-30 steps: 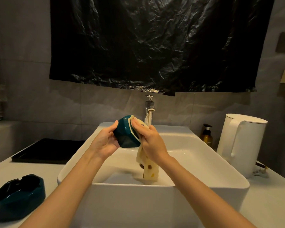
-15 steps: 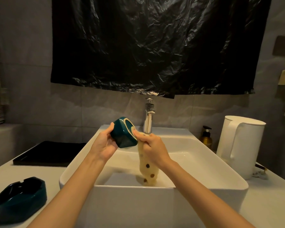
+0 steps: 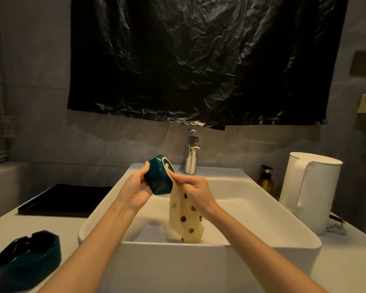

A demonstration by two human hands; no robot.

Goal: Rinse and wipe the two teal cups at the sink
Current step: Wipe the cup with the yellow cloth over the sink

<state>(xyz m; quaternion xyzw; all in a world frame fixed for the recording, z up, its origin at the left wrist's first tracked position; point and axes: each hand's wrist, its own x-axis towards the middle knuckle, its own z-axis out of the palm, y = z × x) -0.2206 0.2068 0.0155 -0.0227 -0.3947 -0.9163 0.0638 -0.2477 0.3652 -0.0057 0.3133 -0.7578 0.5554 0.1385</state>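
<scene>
Wiping step in hand: left hand (image 3: 135, 191) grips tilted cup (image 3: 159, 179) above sink (image 3: 178, 267), right hand (image 3: 195, 190) pinches cloth (image 3: 184, 216) against it; second cup (image 3: 26, 259), well left of both, likely needs fetching next.

Counter (image 3: 347, 261) w/ sink (image 3: 199, 245), teal cup (image 3: 28, 254), kettle (image 3: 311, 191), tray (image 3: 66, 199).

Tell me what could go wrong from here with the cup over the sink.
The left hand grips the tilted teal cup above the hard sink; if wet, it may slip and chip. The right hand pinches the spotted cloth at its rim, so a hard wipe could twist it loose.
</scene>
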